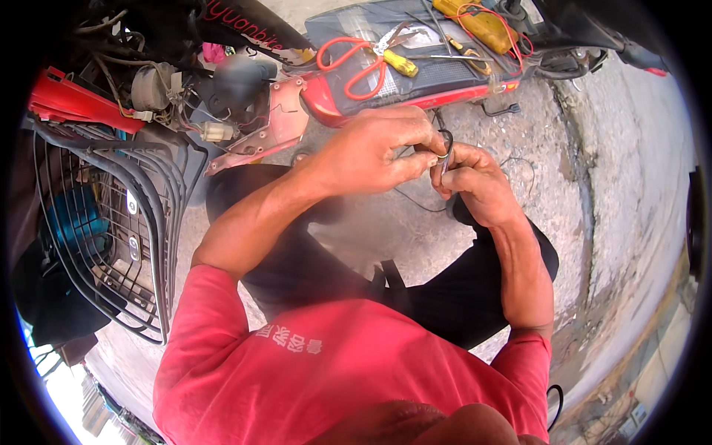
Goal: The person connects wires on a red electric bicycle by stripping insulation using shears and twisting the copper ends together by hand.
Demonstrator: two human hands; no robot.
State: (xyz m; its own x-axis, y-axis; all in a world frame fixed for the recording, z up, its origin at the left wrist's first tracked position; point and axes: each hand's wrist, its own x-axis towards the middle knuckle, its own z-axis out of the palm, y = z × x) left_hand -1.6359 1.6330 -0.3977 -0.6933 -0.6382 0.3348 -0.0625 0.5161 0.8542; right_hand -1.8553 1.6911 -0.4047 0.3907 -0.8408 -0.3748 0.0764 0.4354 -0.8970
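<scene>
In front of me, my left hand [386, 152] and my right hand [480, 182] meet with their fingertips almost touching. Thumb and forefinger of the left pinch the end of a thin black cable [448, 139], where a short yellowish strand shows. The right hand's curled fingers grip the same cable just to the right; part of it is hidden inside them. Beyond my hands lies a dark grey and red scooter panel [415, 93]. On it rest red-handled scissors [361, 65] and a yellow-handled screwdriver [401, 64].
Also on the panel are a yellow multimeter [482, 24] with red leads and a pair of pliers [470, 56]. To the left stands a scooter with exposed wiring, a pale red bracket [285, 119] and a black wire basket [111, 237]. A black plug [508, 110] lies on the concrete.
</scene>
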